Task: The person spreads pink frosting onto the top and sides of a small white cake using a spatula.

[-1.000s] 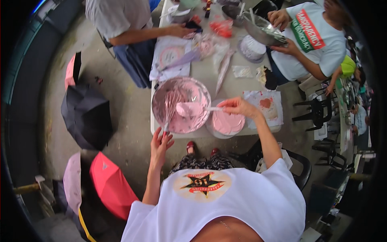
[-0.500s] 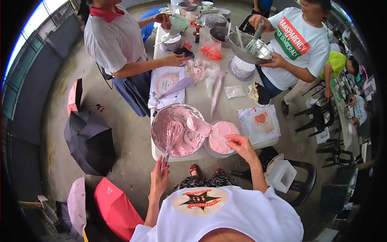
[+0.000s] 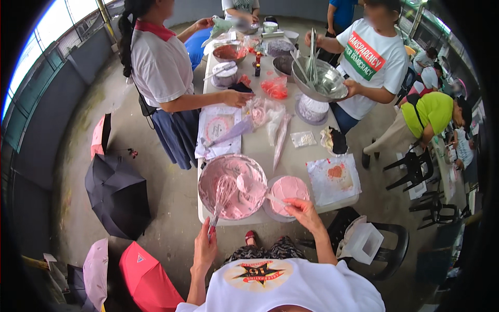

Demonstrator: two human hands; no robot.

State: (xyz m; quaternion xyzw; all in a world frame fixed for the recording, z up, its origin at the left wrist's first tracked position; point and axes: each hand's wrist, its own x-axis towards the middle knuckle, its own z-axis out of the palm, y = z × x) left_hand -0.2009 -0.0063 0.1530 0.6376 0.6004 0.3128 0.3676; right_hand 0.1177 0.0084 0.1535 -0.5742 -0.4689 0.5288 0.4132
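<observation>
My left hand (image 3: 206, 246) is closed around the handle of a whisk (image 3: 224, 192), whose wires are smeared pink and rest inside a big metal bowl (image 3: 207, 177). Pink icing coats the bowl's walls and bottom. A spatula (image 3: 250, 186) loaded with pink icing is pinched in my right hand (image 3: 305, 212), its blade over the bowl's right side. Right beside the bowl stands a round cake (image 3: 291, 190) covered in pink icing on top, partly under the spatula's handle and my fingers.
Papers with a heart (image 3: 335, 175) and a round design (image 3: 218, 129) lie on the table, with piping bags (image 3: 280, 143) between. Across the table, one person reaches toward the bags; another holds a metal bowl (image 3: 325, 78) and whisk. Umbrellas (image 3: 117, 195) stand on the left floor; chairs are at right.
The view has tilted, so the table sits lower. The spatula's blade has shifted slightly left, farther over the bowl. The person at right has brought their whisk more upright.
</observation>
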